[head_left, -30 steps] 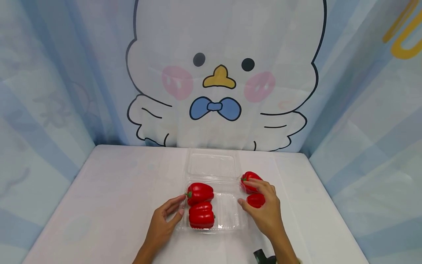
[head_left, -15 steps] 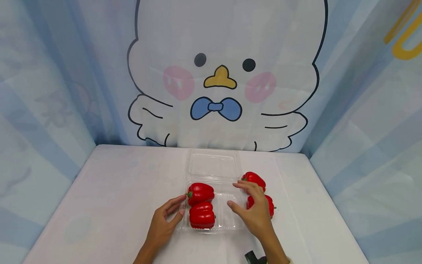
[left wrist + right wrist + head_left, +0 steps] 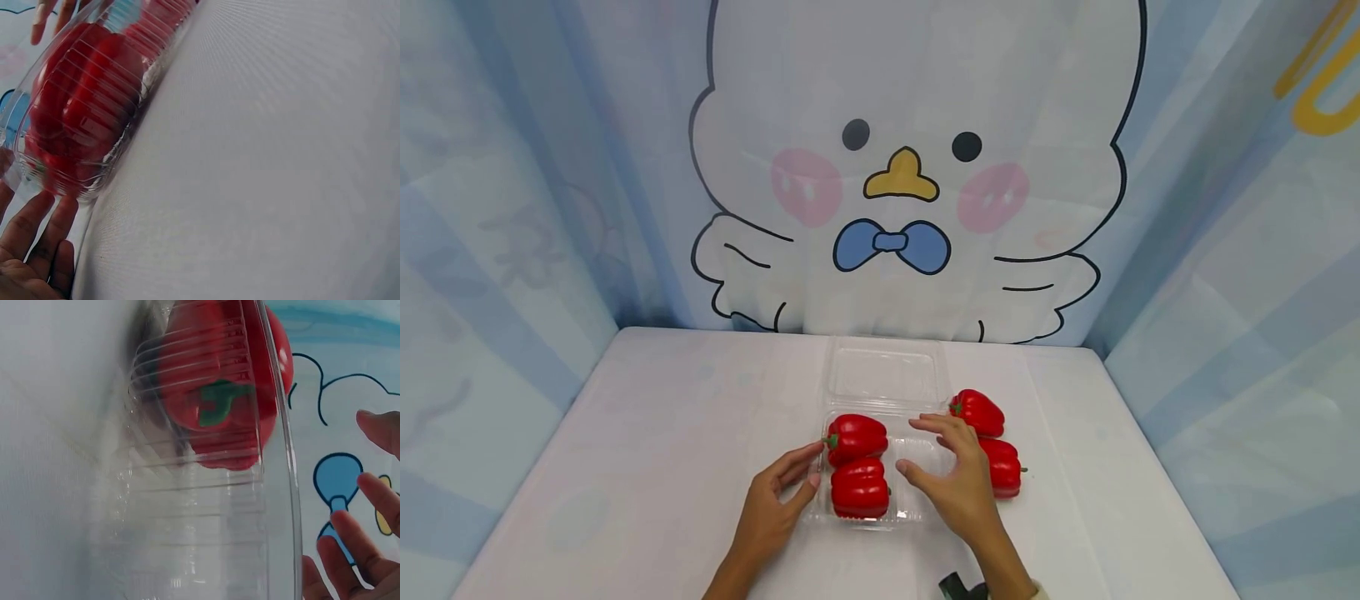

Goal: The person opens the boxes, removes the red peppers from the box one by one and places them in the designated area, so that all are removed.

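A clear plastic clamshell box (image 3: 917, 517) lies on the table with its lid folded back. Two red bell peppers sit in its left half, the upper pepper (image 3: 857, 439) with its stem to the left, the lower pepper (image 3: 860, 489) with its stem to the right. At the box's left edge my left hand (image 3: 771, 504) touches the side with its fingertips; the left wrist view shows its fingers (image 3: 59, 222) against the ribbed wall. My right hand (image 3: 957, 483) hovers over the box's right half, thumb and fingers spread apart, holding nothing.
Two more red bell peppers, one farther back (image 3: 977, 412) and one nearer (image 3: 1006, 468), lie on the table just right of the box. The flat lid (image 3: 883, 375) reaches toward the back edge. A dark device (image 3: 958, 587) is beside my right wrist. Printed curtains (image 3: 887, 292) enclose the table.
My right hand has moved left from the loose peppers to above the box's right half, uncovering more of those peppers. The left hand stays at the box's left edge.
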{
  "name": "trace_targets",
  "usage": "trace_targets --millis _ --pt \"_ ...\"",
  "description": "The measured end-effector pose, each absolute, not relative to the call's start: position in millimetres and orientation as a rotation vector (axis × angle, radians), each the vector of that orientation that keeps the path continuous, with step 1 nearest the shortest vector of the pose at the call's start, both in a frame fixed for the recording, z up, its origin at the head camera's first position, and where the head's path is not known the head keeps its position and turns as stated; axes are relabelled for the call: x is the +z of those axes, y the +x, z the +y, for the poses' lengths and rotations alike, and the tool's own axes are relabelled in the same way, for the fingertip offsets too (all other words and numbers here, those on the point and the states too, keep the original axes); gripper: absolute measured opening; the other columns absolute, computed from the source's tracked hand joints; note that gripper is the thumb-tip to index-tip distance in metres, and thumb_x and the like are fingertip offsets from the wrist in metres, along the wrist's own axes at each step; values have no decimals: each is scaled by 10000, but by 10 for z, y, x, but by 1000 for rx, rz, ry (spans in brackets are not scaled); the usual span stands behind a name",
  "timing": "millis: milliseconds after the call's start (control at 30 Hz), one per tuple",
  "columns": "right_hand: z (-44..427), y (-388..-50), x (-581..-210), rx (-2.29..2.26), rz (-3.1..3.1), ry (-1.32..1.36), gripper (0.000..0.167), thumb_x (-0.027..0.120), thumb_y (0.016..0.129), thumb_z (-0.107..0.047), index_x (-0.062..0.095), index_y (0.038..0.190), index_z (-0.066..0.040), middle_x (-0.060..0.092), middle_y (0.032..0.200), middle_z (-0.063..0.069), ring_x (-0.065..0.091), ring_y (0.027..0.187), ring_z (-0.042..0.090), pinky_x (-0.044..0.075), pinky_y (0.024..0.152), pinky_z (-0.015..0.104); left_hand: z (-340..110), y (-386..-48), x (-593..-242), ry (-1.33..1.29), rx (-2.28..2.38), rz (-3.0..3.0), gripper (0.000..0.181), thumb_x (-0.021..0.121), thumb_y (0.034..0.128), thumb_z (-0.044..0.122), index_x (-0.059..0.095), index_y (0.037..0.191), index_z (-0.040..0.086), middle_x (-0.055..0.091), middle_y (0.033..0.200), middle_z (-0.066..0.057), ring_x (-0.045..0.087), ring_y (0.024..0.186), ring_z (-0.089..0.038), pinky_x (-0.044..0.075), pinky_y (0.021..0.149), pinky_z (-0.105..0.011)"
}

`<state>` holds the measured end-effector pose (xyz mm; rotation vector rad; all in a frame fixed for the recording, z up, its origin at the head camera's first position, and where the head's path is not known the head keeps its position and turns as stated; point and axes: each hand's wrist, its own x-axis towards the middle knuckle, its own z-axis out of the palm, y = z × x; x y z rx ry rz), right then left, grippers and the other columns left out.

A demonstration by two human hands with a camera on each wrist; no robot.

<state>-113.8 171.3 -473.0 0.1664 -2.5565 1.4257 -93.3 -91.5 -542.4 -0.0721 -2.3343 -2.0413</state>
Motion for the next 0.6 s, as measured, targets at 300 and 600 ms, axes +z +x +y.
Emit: trace_targets --millis 300,600 --pt "1530 -1154 -4783 1480 -2567 183 574 960 755 -259 740 1282 -318 676 1368 -60 592 1343 206 532 1124 548 -924 -944 -5452 -75 -2025 -2329 408 747 1008 183 681 1410 174 691 1453 -19 656 1365 -251 442 1099 -114" --pt "1402 -1161 -4826 1506 -2581 202 576 956 764 -284 733 1294 -319 677 1350 -92 578 1285 160 538 1117 530 -920 -939 -5448 -78 -2043 -2317 408 749 1004 161 686 1406 189 704 1434 -15 673 1340 -244 438 1096 -111"
